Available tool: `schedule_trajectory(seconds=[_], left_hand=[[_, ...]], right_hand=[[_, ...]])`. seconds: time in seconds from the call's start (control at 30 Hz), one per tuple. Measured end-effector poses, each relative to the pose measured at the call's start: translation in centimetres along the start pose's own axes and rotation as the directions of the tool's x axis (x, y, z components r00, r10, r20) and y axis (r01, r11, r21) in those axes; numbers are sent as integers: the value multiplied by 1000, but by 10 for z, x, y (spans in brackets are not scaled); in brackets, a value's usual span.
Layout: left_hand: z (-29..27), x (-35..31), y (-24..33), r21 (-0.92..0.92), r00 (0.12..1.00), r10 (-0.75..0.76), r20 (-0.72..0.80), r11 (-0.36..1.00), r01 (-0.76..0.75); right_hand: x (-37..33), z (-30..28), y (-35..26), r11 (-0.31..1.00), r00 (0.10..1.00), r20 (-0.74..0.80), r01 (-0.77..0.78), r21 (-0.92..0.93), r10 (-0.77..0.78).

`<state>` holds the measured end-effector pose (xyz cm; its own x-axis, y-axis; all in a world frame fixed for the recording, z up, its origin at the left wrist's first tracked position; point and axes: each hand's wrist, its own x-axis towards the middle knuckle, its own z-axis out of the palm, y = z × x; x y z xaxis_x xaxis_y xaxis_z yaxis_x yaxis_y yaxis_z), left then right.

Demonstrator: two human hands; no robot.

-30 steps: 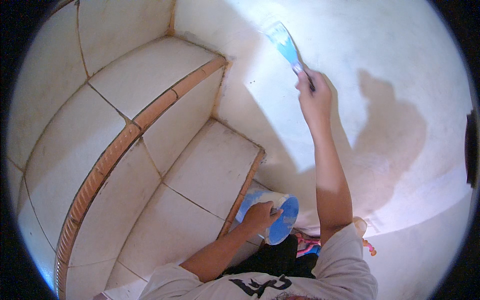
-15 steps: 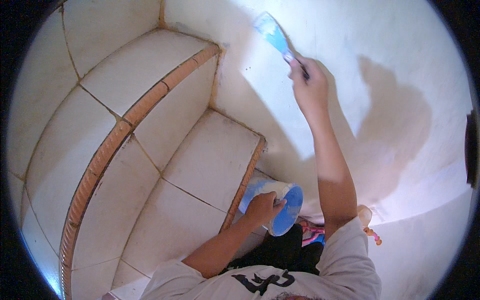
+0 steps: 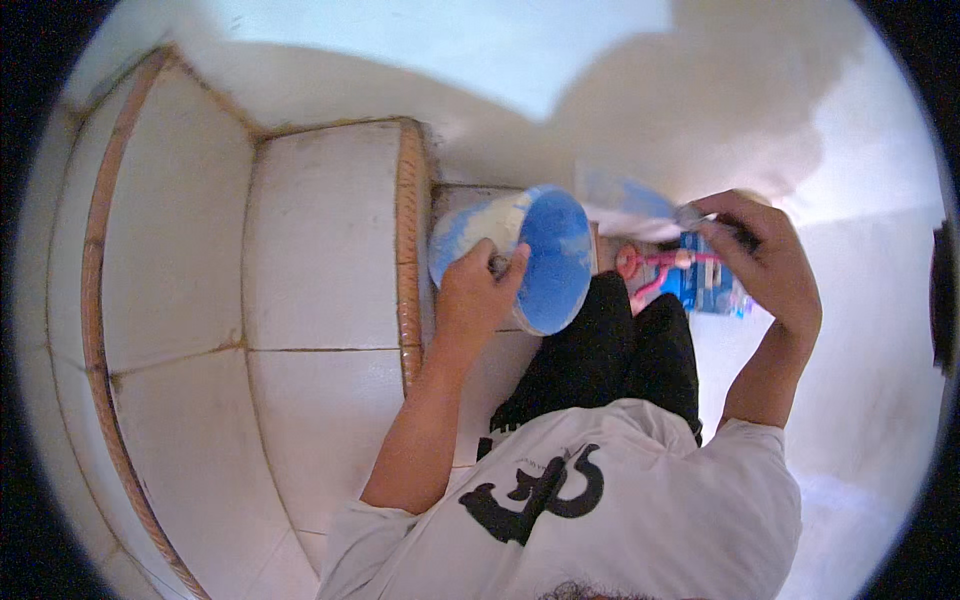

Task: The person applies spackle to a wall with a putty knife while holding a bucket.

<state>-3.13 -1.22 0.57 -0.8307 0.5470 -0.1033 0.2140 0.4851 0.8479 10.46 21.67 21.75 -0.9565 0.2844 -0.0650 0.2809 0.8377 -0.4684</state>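
My left hand (image 3: 478, 298) grips the near side of a tilted bucket (image 3: 556, 255), white outside with blue smears and coated blue inside. Its mouth faces right, and its thumb-side rim is under my thumb. Across from the bucket's mouth, my right hand (image 3: 765, 245) is closed on the handle of a putty knife (image 3: 630, 194). The blade points left toward the bucket and carries blue-white filler; motion blurs it. Blade and bucket rim look apart, with a small gap between them. Part of the knife's handle is hidden by my fingers.
White tiled steps with brown ridged edging (image 3: 408, 250) rise on the left. A pale wall (image 3: 480, 85) with shadows runs along the far side. Beyond my knees lie a pink-framed object (image 3: 655, 268) and a blue item (image 3: 705, 290) on the floor.
My right hand has come down from the wall with the putty knife, to beside the bucket. The bucket in my left hand appears higher in view, as the view has turned downward and right.
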Motion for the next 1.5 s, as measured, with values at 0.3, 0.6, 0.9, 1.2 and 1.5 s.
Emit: schedule_trajectory(seconds=[0.3,0.6,0.9,1.2,1.5], left_hand=[[12,1,3,96,999,-10,-31,995,13],[11,-1,-1,51,998,36,-45,998,-34],[7,-1,8,76,1000,-3,-6,997,4],[10,-1,6,56,997,75,-29,996,-74],[10,-4,6,20,997,69,-45,997,-68]], right_hand=[[41,214,74,956,964,243,-28,-292,103],[60,264,82,983,950,287,-78,-165,123],[64,288,99,976,956,263,-74,-205,127],[59,280,98,987,950,289,-81,-141,119],[58,282,98,986,966,209,-131,-105,151]])
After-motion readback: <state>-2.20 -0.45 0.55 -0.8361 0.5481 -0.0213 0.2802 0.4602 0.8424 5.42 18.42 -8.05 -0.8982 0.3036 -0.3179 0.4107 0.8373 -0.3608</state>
